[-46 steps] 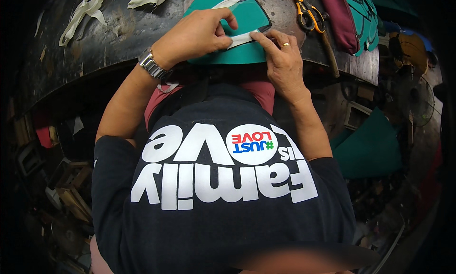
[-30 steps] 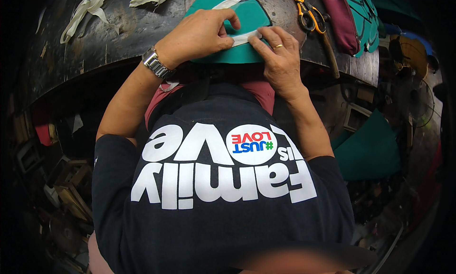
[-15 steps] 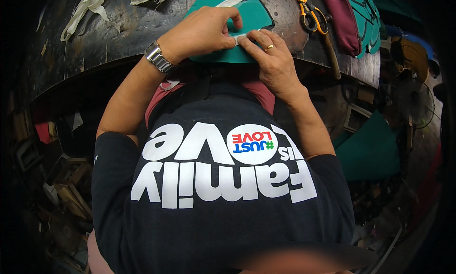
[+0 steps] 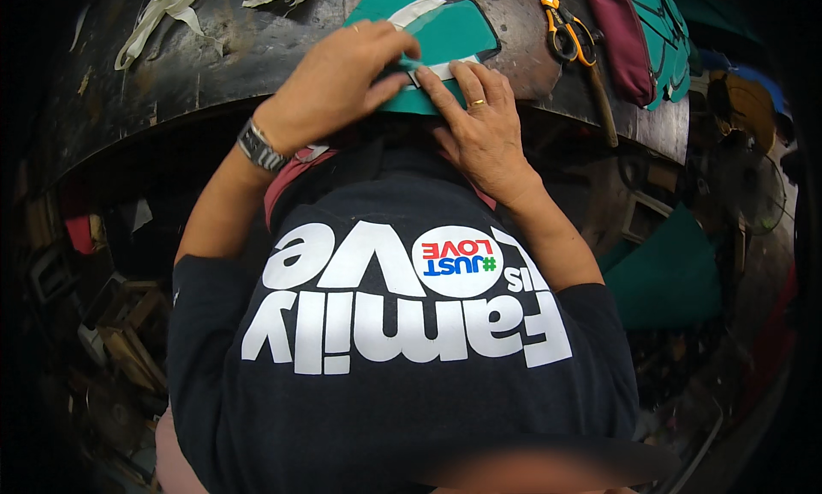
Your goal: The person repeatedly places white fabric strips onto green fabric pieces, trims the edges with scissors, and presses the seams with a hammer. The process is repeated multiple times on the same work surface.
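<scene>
A green sheet piece (image 4: pixel 458 27) with dark edging lies at the near edge of the dark worktable, with white strips along it. One white strip (image 4: pixel 417 11) runs slanting across its far part. A second strip (image 4: pixel 443 70) lies nearer me, under my right fingertips. My left hand (image 4: pixel 347 79), with a watch on the wrist, has its fingers curled around a raised green fold at the sheet's left side. My right hand (image 4: pixel 479 117), wearing a ring, presses stretched fingers down on the nearer strip. The sheet's part beneath both hands is hidden.
Orange-and-black handled scissors (image 4: pixel 569 36) lie right of the sheet, beside a wooden-handled tool (image 4: pixel 602 109). Further right are a maroon piece (image 4: pixel 618 40) and stacked green pieces (image 4: pixel 664 32). Pale cloth scraps (image 4: pixel 163 19) lie at the table's far left. A fan (image 4: pixel 749 181) stands beyond the table.
My left hand has drawn back to the left and now curls on a lifted green fold. My right fingers have spread along the nearer strip, and more of both strips shows.
</scene>
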{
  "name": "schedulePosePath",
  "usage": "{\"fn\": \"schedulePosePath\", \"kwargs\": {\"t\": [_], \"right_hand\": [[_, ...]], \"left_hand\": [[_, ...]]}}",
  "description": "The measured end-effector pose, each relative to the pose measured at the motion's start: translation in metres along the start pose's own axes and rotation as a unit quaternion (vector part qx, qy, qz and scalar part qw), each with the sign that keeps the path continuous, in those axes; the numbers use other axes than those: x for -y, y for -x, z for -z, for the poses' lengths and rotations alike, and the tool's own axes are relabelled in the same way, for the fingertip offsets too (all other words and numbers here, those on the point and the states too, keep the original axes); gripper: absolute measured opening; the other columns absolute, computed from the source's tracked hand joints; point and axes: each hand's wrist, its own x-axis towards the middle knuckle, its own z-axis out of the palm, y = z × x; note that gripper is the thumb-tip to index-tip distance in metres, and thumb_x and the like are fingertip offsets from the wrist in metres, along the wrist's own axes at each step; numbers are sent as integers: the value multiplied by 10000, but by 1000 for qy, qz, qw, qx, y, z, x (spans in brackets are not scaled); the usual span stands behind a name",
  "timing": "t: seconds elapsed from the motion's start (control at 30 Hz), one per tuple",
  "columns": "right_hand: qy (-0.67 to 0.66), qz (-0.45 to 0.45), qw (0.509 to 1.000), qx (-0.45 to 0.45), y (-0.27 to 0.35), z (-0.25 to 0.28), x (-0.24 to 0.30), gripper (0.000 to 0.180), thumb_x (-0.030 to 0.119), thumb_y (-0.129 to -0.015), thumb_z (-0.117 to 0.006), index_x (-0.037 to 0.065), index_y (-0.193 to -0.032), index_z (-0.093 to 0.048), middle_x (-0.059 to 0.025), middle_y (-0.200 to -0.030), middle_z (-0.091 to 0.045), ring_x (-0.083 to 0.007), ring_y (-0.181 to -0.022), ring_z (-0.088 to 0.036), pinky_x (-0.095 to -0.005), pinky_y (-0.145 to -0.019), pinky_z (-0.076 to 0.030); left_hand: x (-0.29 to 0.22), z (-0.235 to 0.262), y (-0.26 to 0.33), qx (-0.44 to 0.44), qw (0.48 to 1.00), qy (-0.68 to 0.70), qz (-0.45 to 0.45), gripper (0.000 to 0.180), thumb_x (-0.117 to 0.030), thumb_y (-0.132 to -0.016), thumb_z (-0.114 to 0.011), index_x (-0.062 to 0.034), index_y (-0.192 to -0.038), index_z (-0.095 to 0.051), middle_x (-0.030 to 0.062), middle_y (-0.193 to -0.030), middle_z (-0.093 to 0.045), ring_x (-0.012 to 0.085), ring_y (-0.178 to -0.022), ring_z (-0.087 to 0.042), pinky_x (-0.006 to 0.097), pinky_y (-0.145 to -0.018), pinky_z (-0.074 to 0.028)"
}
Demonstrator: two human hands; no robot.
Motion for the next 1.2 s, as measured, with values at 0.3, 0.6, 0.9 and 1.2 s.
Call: {"fn": "schedulePosePath", "kwargs": {"t": [0.3,0.6,0.9,1.2], "right_hand": [[-48,-41,997,-41,5,0,-46,765,114,-705,-786,122,-1433,-553,-100,-1402,-552,-319,-1341,-495,-527,-1139,-357],[-33,-92,994,40,6,13,-50,733,151,-801,-777,231,-1487,-532,-87,-1560,-444,-323,-1460,-379,-552,-1204,-253],[-53,-54,997,31,-31,45,-43,530,251,-803,-813,138,-1301,-669,-138,-1463,-519,-387,-1420,-396,-571,-1144,-308],[-293,90,950,59,-155,-19,63,290,272,-913,-726,20,-1037,-655,-192,-1021,-642,-393,-899,-665,-466,-766,-529]], "left_hand": [[-21,-27,24,15,994,-99,-43,702,-280,-768,-828,-131,-1398,-558,98,-1267,-567,283,-1211,-546,418,-1056,-401],[-13,-39,0,15,992,-116,-51,703,-181,-759,-790,-130,-1414,-539,66,-1274,-550,260,-1236,-512,403,-1050,-380],[23,39,21,-39,986,159,28,388,-225,-849,-794,-64,-1193,-716,124,-1127,-672,285,-1047,-661,359,-915,-527],[149,121,86,-304,881,-281,230,367,-264,-823,-807,-199,-1177,-738,81,-1261,-605,300,-1221,-525,423,-1046,-409]]}}
